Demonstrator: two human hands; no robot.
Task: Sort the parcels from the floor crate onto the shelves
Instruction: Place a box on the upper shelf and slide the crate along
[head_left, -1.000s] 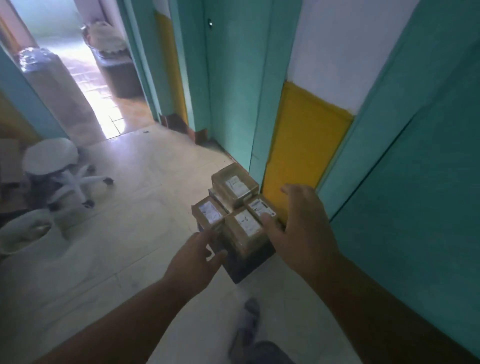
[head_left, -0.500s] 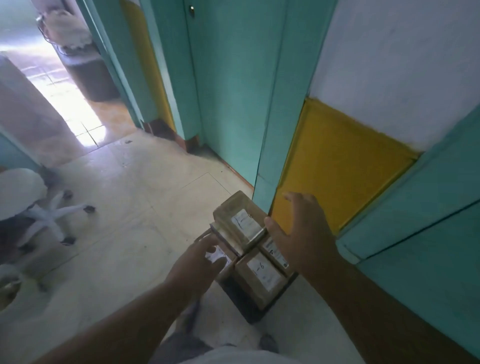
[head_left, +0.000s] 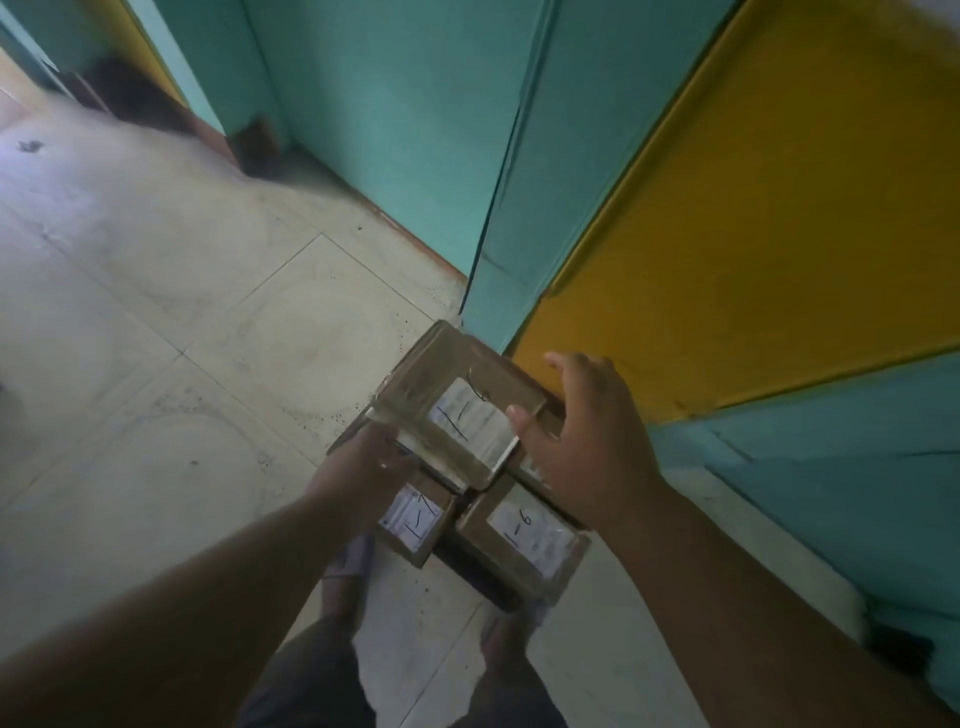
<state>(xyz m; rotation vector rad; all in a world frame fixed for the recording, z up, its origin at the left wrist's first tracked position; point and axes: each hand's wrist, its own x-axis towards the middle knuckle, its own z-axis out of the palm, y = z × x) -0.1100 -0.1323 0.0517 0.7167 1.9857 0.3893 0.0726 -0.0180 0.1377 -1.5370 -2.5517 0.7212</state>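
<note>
1. Our right hand (head_left: 582, 447) sits at the right edge of the top parcel (head_left: 457, 410), fingers spread, thumb against its near corner.
2. Our left hand (head_left: 358, 462) meets the parcel's left edge; we cannot tell whether its grip is closed, as the fingers are hidden.
3. That parcel, labelled "1-6", lies tilted on the stack at lower centre.
4. Below it lie a "1-7" parcel (head_left: 415, 517) and another "1-6" parcel (head_left: 524, 538), on the dark crate (head_left: 478, 577).
5. The crate stands on the tiled floor (head_left: 171, 332), beside the teal and yellow wall (head_left: 769, 208).
</note>
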